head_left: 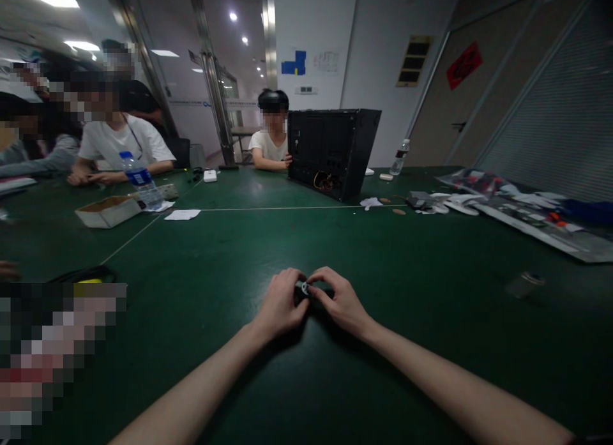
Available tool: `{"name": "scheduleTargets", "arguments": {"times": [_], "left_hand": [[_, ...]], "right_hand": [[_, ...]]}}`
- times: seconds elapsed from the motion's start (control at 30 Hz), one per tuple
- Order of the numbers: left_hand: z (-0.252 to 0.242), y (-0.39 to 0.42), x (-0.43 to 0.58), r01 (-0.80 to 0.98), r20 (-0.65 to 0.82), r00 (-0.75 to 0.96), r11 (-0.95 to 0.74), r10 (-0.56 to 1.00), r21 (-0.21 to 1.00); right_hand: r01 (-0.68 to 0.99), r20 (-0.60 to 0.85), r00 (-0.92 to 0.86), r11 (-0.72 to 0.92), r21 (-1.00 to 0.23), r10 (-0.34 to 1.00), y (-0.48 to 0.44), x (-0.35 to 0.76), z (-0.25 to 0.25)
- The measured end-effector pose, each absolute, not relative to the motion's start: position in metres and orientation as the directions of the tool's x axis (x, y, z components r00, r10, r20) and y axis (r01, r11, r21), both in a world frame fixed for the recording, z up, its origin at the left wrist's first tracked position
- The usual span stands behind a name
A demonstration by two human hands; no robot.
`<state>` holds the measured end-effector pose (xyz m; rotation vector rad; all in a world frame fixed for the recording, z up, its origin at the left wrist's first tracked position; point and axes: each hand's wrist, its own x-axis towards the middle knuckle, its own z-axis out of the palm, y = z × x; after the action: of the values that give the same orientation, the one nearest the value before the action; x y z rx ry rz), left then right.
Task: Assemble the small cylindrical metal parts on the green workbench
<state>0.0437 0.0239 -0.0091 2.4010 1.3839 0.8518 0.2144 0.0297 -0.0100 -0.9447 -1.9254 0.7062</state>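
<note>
Both hands meet low over the green table, around a small dark object with a pale round part. My left hand has its fingers and thumb curled round the dark left side of it. From the right, the thumb and forefinger of my right hand pinch at the pale part. What the small object is cannot be made out, and the fingers hide much of it.
A black computer case stands at the back, a person's hand at its side. To the left are an open box and a bottle. A loaded tray and a small cylinder are at right. People sit at left.
</note>
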Motion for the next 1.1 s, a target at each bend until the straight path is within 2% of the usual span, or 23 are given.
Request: {"name": "scheduleTargets", "arguments": {"times": [0.17,0.4,0.73,0.87,1.1], "left_hand": [[-0.008,0.024,0.045,0.725,0.377,0.349,-0.502,0.858,0.471],[-0.007,0.023,0.046,0.725,0.386,0.338,-0.499,0.858,0.474],[-0.007,0.022,0.045,0.72,0.365,0.335,-0.486,0.869,0.496],[-0.007,0.021,0.045,0.714,0.361,0.326,-0.478,0.874,0.512],[-0.003,0.017,0.044,0.664,0.403,0.344,-0.524,0.848,0.534]], "right_hand": [[0.393,0.486,-0.296,0.569,-0.722,0.822,0.038,0.222,-0.009],[0.562,0.31,-0.413,0.508,-0.653,0.856,0.056,0.235,-0.021],[0.671,0.288,-0.418,0.507,-0.541,0.862,0.054,0.234,-0.021],[0.644,0.3,-0.41,0.506,-0.574,0.862,0.052,0.234,-0.019],[0.413,0.411,-0.475,0.61,-0.676,0.778,0.045,0.226,-0.017]]}}
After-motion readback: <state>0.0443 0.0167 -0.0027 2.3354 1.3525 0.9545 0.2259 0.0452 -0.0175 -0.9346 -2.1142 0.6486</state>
